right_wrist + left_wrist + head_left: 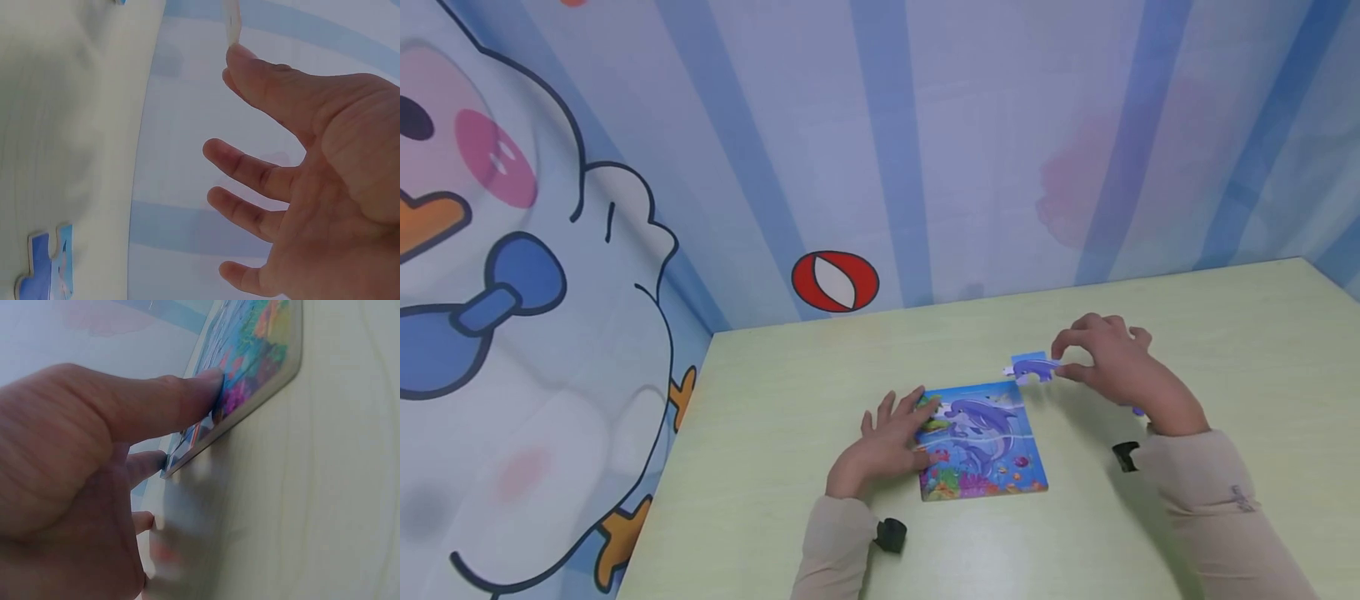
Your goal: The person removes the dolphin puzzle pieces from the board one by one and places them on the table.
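A jigsaw puzzle (pixel 981 446) with a dolphin picture and a coral border lies flat on the table. My left hand (pixel 887 443) rests at its left edge with the fingers spread, and in the left wrist view the thumb (pixel 200 394) presses on the picture near the rim. Beyond the puzzle's far right corner, my right hand (pixel 1108 362) pinches a puzzle piece (pixel 1032 367) showing part of a purple dolphin. In the right wrist view this piece (pixel 232 22) appears edge-on between thumb and index finger, above the table. The other right fingers are spread apart.
Another puzzle piece (pixel 40 269), blue and purple, lies on the table; in the head view it peeks out purple (pixel 1138 411) beside the right wrist. The pale wooden table (pixel 760 417) meets a striped cloth backdrop (pixel 1000 150) behind, with a cartoon bird panel (pixel 535 417) at left.
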`<state>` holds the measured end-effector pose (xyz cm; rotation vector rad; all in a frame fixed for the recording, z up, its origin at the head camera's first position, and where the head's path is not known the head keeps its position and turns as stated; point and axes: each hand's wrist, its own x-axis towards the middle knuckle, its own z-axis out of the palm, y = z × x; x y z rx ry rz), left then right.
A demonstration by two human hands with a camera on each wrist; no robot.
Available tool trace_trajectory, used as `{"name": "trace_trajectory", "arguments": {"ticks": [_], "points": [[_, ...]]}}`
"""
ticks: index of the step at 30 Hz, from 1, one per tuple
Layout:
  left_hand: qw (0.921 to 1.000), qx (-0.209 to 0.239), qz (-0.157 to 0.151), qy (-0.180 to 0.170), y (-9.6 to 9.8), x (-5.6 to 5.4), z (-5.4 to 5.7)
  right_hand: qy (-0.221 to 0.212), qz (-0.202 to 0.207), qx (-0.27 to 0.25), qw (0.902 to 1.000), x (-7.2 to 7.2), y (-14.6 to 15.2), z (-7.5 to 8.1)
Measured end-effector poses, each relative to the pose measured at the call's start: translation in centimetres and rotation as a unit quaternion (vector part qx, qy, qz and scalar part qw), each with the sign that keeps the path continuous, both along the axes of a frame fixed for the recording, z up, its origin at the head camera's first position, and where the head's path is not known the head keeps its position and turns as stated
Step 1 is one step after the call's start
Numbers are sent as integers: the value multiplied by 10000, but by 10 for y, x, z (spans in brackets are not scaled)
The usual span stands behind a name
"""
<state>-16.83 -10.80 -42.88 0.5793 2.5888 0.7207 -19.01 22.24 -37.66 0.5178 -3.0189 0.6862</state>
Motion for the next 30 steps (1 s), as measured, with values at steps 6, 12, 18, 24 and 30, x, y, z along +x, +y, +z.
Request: {"name": "trace_trajectory", "arguments": {"ticks": [6, 12, 18, 24, 30], "points": [[10000, 6, 13, -1, 1, 0, -1, -147, -66, -25, 9999, 0, 12, 0], [10000, 33, 12, -10, 1, -1, -1, -254, -89, -105, 9996, 0, 21, 0], [10000, 62, 9, 7, 0, 0, -1, -446, -177, -134, 9988, 1, 31, -1], [10000, 90, -1, 2, -1, -1, 0, -688, -127, -86, 9975, 0, 40, -4], [10000, 82, -17, 27, -1, -1, -1, -823, -109, -101, 9965, -3, 48, -9]]}}
